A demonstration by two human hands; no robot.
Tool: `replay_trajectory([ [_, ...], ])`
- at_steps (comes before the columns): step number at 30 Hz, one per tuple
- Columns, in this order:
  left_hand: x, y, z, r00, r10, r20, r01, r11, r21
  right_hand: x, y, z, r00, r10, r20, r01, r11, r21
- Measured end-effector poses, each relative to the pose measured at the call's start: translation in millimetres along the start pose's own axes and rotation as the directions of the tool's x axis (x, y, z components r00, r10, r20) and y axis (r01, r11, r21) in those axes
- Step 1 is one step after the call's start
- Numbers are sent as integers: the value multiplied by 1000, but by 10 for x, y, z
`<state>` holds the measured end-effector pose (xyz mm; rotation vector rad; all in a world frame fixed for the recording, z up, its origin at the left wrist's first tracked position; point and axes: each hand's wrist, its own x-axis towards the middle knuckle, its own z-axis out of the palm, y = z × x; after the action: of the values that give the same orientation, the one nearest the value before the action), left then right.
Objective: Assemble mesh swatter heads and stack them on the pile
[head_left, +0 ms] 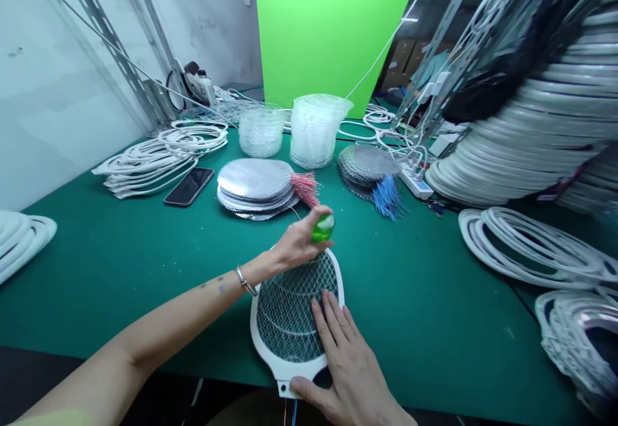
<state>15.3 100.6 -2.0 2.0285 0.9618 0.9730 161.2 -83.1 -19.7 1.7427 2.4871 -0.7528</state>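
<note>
A white racket-shaped frame (341,284) with metal mesh (290,313) lies at the table's front edge, a red and a blue wire hanging from its neck. My left hand (300,240), a bracelet at its wrist, is wrapped round a green transparent object (322,228) over the far end of the mesh. My right hand (344,355) lies on the right side of the frame and mesh, fingers stretched out, its thumb by the neck.
Behind stand a mesh stack with red wires (255,185), another with blue wires (369,168), a phone (188,186) and clear plastic stacks (316,131). White frames (159,162) lie left; more frames (526,246) and a tall pile (526,130) stand right, beside a power strip (416,183).
</note>
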Motion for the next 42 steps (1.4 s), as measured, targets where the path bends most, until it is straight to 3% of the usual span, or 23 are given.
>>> replay_trajectory([
  [5,11,85,171,998,25,49,-24,999,-36,-11,5,-25,1000,-6,31,4,999,44],
  [10,-26,239,265,980,76,185,-72,997,-29,-31,78,67,998,-41,-55,46,995,89],
  [16,-128,375,372,932,132,339,-119,991,-58,-5,25,-7,1000,16,14,-17,991,134],
  [20,-219,383,396,955,107,277,-84,992,-94,7,-10,-56,1000,5,30,-9,993,118],
  [25,-301,398,385,953,103,285,-52,982,-181,-1,0,33,998,-21,-67,27,996,82],
  [29,-375,464,152,999,7,42,11,910,-415,-53,102,-39,989,-123,-86,136,975,178],
  [32,-524,533,-71,990,-77,-118,-2,831,-556,-4,304,-220,975,-122,-184,164,958,235],
  [35,-767,617,-139,990,-136,-29,97,827,-554,174,558,-350,962,-139,-235,158,985,66],
  [38,-997,702,-31,981,-92,169,161,872,-463,345,728,-366,970,-225,-87,220,974,-60],
  [42,-1101,747,181,968,142,208,-77,954,-288,379,757,-355,970,-242,-35,238,966,-98],
])
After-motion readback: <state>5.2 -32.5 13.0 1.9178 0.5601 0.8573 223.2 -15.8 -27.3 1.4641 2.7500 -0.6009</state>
